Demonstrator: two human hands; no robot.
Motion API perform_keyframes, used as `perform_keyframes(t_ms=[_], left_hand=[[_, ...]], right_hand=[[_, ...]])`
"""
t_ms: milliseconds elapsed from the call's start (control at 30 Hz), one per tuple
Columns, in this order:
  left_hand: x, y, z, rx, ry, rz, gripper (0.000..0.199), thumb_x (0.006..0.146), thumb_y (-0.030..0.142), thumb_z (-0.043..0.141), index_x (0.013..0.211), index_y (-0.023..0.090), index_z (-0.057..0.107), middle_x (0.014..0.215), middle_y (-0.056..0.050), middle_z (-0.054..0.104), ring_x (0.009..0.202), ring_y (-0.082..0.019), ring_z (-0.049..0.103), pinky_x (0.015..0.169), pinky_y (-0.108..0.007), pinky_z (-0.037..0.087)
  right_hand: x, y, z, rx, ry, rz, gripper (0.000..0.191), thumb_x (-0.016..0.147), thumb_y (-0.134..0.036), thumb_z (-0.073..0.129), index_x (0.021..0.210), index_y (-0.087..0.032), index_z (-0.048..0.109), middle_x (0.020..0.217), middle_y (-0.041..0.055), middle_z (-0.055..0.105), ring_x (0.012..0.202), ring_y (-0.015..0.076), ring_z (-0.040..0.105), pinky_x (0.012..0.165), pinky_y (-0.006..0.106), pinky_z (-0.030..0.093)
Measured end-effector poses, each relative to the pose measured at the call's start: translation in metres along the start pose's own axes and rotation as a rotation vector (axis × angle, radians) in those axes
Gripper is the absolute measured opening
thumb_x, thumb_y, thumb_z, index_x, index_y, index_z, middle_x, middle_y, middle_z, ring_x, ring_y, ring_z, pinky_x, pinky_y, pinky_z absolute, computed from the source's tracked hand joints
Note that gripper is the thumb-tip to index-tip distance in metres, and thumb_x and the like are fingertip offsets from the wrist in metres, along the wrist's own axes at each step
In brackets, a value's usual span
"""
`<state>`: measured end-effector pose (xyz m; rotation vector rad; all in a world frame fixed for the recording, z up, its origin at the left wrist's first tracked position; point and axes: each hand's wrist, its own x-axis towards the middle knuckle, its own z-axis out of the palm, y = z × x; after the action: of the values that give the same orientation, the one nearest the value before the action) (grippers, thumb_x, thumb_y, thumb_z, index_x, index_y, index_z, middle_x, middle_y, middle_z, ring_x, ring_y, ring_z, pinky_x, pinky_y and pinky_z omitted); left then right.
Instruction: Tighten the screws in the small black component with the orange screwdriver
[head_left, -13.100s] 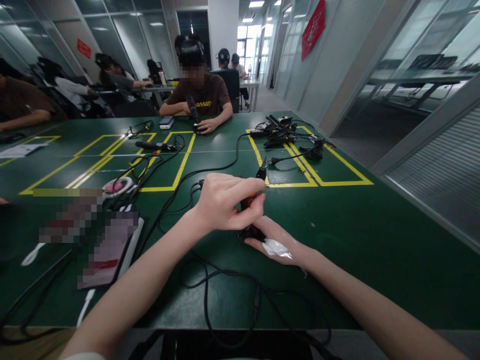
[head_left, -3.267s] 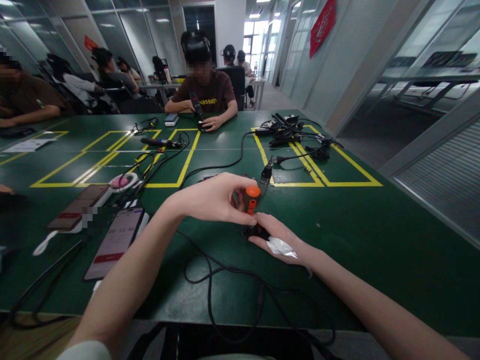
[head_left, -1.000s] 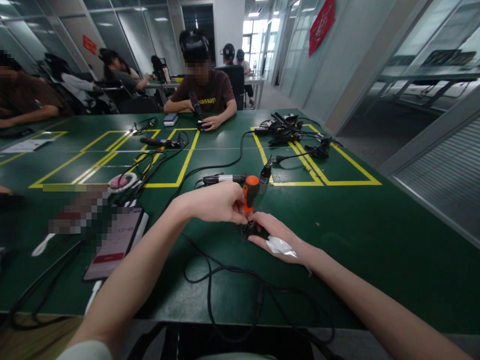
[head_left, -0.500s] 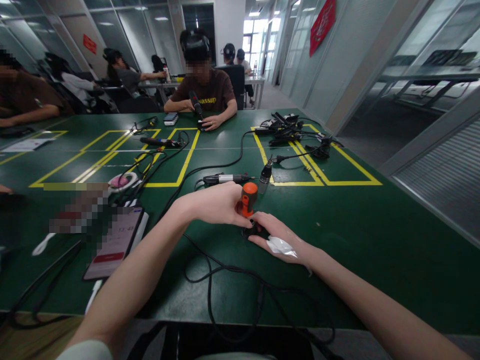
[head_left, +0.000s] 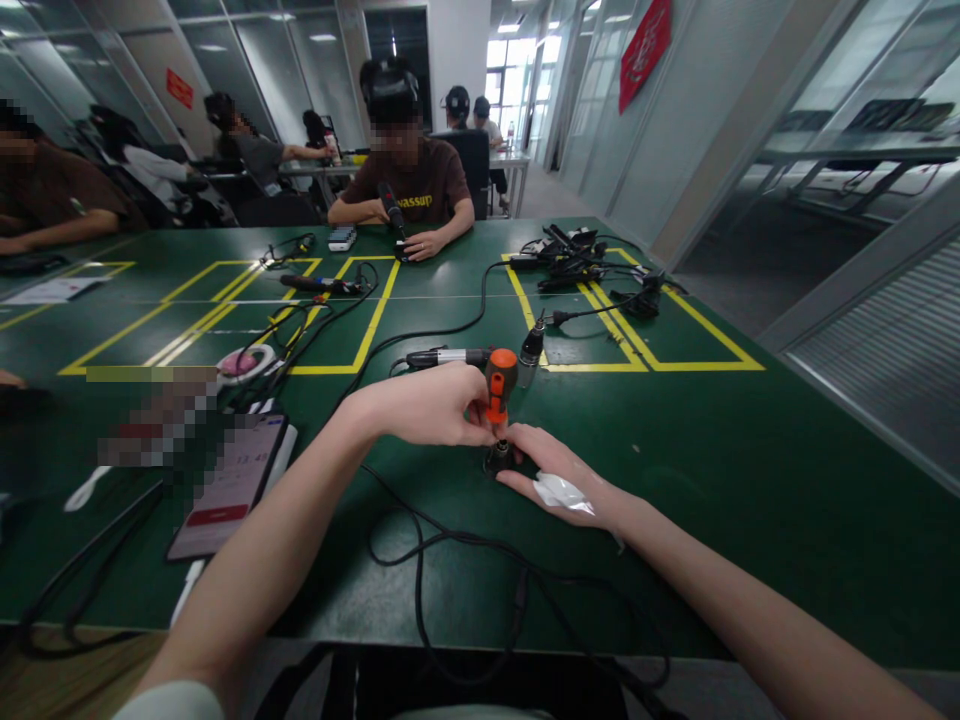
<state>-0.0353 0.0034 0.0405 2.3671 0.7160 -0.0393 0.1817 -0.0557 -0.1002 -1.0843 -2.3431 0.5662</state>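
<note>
Left hand [head_left: 442, 405]: mine, fingers curled shut on the orange-and-black screwdriver [head_left: 502, 378], upright above a small black part [head_left: 498, 460], perhaps round-based. My right hand [head_left: 546, 462], thumb and fingers slightly parted, grips that part, well in from the green table's [head_left: 675, 450] near edge.

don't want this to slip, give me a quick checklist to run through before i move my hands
1. Left hand holding the orange-topped screwdriver: ok, fingers around its lower end.
2. Right hand at the small black part: ok, thumb and fingers at its side.
3. Screwdriver roughly upright: ok.
4. Tip seated properly: cannot tell, too small to see.
5. Near side of the table free of loose cable: not ok, it lies there in loops.
</note>
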Motion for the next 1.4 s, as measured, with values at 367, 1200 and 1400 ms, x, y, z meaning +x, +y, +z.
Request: perform_keyframes(t_ms=[367, 1200, 1400], left_hand=[[-0.0002, 0.0031, 0.0003, 0.058, 0.053, -0.025, 0.012, 0.085, 0.022, 0.070, 0.080, 0.013, 0.065, 0.073, 0.002, 0.064, 0.066, -0.011, 0.056, 0.062, -0.022, 0.039], [-0.0016, 0.0008, 0.0007, -0.042, 0.099, 0.028, 0.011, 0.082, 0.020, 0.071, 0.089, 0.012, 0.075, 0.082, -0.003, 0.073, 0.075, -0.015, 0.065, 0.075, -0.025, 0.049], [-0.0011, 0.0016, 0.0000, 0.001, 0.083, 0.036, 0.009, 0.083, 0.019, 0.068, 0.086, 0.011, 0.073, 0.081, -0.003, 0.073, 0.074, -0.014, 0.064, 0.070, -0.024, 0.046]], right_hand=[[-0.0003, -0.0015, -0.0013, 0.003, -0.003, -0.001, 0.020, 0.098, -0.028, 0.066, 0.114, -0.020, 0.059, 0.102, 0.0078, 0.068, 0.087, 0.0242, 0.065, 0.079, 0.038, 0.053], [-0.0002, -0.0017, -0.0008, -0.009, -0.009, 0.003, 0.024, 0.098, -0.027, 0.066, 0.119, -0.019, 0.057, 0.105, 0.0095, 0.070, 0.088, 0.0252, 0.066, 0.081, 0.040, 0.054], [-0.0002, 0.0005, 0.0014, -0.009, -0.004, -0.002, 0.023, 0.098, -0.028, 0.066, 0.118, -0.019, 0.058, 0.104, 0.0091, 0.069, 0.087, 0.0248, 0.065, 0.080, 0.040, 0.054]])
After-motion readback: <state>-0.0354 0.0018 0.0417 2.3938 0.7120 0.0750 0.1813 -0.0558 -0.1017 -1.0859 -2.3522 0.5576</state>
